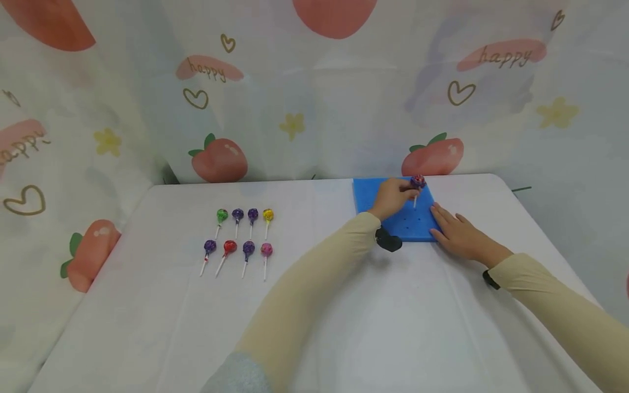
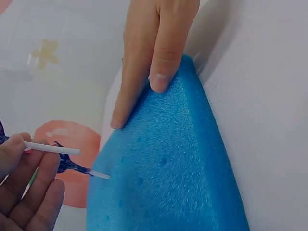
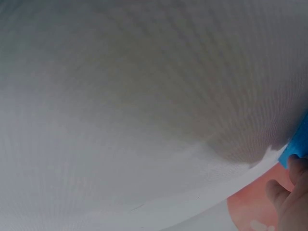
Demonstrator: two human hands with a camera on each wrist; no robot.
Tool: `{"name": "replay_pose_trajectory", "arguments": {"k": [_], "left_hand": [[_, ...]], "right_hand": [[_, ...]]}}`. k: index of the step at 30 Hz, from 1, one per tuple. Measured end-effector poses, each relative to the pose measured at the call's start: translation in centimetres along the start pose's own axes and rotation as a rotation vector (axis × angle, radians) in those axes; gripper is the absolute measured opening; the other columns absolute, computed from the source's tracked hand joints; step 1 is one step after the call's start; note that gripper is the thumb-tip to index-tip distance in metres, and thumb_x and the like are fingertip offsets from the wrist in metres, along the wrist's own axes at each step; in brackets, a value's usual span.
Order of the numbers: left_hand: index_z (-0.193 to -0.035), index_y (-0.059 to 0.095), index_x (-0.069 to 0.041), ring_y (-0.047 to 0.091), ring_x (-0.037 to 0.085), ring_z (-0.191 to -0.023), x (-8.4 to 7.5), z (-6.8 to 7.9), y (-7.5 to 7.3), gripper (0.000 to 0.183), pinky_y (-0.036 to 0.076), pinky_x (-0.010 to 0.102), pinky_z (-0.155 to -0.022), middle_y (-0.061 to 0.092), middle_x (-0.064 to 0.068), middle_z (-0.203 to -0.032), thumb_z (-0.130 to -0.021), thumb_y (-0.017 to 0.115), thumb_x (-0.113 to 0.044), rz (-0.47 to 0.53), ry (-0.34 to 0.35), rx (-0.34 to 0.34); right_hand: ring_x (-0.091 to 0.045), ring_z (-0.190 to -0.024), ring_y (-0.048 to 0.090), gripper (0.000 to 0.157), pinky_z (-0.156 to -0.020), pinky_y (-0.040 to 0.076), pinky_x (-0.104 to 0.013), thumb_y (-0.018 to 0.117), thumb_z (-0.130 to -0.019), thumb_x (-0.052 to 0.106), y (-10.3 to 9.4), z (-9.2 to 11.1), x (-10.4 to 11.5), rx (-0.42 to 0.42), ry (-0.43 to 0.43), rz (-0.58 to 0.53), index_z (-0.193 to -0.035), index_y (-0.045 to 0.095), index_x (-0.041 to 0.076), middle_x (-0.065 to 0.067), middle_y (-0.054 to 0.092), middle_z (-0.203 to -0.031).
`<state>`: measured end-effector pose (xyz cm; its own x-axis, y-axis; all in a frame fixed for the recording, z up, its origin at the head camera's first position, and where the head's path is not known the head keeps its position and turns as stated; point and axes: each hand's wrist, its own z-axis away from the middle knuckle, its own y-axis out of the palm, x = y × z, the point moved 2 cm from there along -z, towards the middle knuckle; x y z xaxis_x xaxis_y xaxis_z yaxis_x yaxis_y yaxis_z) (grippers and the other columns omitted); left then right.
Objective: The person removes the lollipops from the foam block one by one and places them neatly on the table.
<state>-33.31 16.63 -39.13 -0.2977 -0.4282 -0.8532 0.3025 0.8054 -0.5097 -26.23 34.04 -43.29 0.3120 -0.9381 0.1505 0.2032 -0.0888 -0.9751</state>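
A lollipop (image 1: 417,180) with a dark, red-patterned wrapper is pinched between the thumb and fingers of my left hand (image 1: 390,196), over the blue foam block (image 1: 366,197). Its white stick (image 2: 55,148) points out past the fingertips in the left wrist view, the end bare. Behind it, another lollipop (image 2: 72,166) in a dark blue wrapper has its stick meeting the foam; a green stick shows partly between the fingers. My right hand (image 1: 457,234) lies with straight fingers against the block's right edge. Small holes dot the foam's upper face.
On the white table (image 1: 162,327), to the left, several lollipops lie in two rows, among them a green one (image 1: 222,214), a yellow one (image 1: 267,214), a red one (image 1: 229,246) and a pink one (image 1: 266,249). A printed cloth (image 1: 339,103) hangs behind the table.
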Motion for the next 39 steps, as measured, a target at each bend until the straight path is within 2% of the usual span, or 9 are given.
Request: {"name": "replay_pose_trajectory", "arguments": {"k": [11,16,21,26,29,32,39], "left_hand": [[-0.108,0.069,-0.001,0.07,0.013,-0.088,0.4,3.0,-4.0,0.024,0.052,0.012,-0.075,0.072,0.011,-0.101,-0.092,0.058,-0.015,0.199,0.035,0.039],[-0.107,0.07,-0.003,0.07,0.01,-0.084,1.1,4.9,-5.4,0.023,0.051,0.012,-0.073,0.073,0.01,-0.098,-0.092,0.06,-0.017,0.178,0.043,0.007],[-0.105,0.07,-0.003,0.07,0.012,-0.083,2.0,7.0,-6.7,0.022,0.052,0.014,-0.074,0.073,0.01,-0.096,-0.091,0.061,-0.017,0.146,0.017,-0.024],[-0.104,0.071,-0.003,0.07,0.012,-0.081,3.1,8.7,-8.6,0.022,0.054,0.018,-0.075,0.073,0.008,-0.094,-0.092,0.061,-0.017,0.074,-0.001,-0.061],[-0.104,0.071,-0.003,0.069,0.011,-0.08,3.8,9.3,-9.9,0.021,0.054,0.019,-0.076,0.074,0.008,-0.094,-0.092,0.061,-0.017,0.033,-0.028,-0.082],[-0.105,0.07,-0.003,0.069,0.013,-0.082,4.6,9.9,-11.3,0.022,0.054,0.021,-0.078,0.073,0.008,-0.095,-0.092,0.06,-0.017,0.016,-0.084,-0.092],[-0.106,0.069,0.0,0.069,0.017,-0.083,6.6,10.9,-14.2,0.022,0.055,0.023,-0.078,0.072,0.012,-0.099,-0.092,0.06,-0.013,0.069,-0.224,-0.104]], "right_hand": [[-0.048,-0.139,0.015,0.068,-0.108,0.011,-0.067,0.036,-0.101,0.032,0.3,-0.3,-0.5,0.001,-0.005,-0.007,-0.144,0.011,-0.013,-0.034,0.012,-0.151],[-0.048,-0.139,0.016,0.067,-0.108,0.012,-0.067,0.036,-0.101,0.03,0.3,-0.3,-0.6,-0.017,-0.023,-0.016,-0.144,0.011,-0.014,-0.034,0.012,-0.15],[-0.048,-0.139,0.015,0.067,-0.108,0.011,-0.067,0.036,-0.101,0.029,0.3,-0.4,-0.6,-0.013,-0.03,-0.015,-0.144,0.009,-0.014,-0.034,0.011,-0.151],[-0.048,-0.14,0.014,0.067,-0.108,0.01,-0.067,0.036,-0.101,0.03,0.4,-0.6,-0.7,-0.005,-0.031,-0.017,-0.144,0.008,-0.014,-0.034,0.01,-0.151],[-0.048,-0.139,0.015,0.067,-0.108,0.011,-0.067,0.037,-0.101,0.029,0.4,-0.6,-0.7,-0.004,-0.029,-0.01,-0.144,0.009,-0.014,-0.034,0.011,-0.151],[-0.048,-0.139,0.014,0.067,-0.109,0.01,-0.067,0.037,-0.101,0.029,0.3,-0.7,-0.6,0.0,-0.027,-0.012,-0.144,0.009,-0.015,-0.034,0.011,-0.151],[-0.049,-0.139,0.014,0.068,-0.109,0.01,-0.067,0.038,-0.1,0.029,0.2,-0.6,-0.5,0.009,-0.025,-0.018,-0.144,0.009,-0.015,-0.035,0.011,-0.151]]}}
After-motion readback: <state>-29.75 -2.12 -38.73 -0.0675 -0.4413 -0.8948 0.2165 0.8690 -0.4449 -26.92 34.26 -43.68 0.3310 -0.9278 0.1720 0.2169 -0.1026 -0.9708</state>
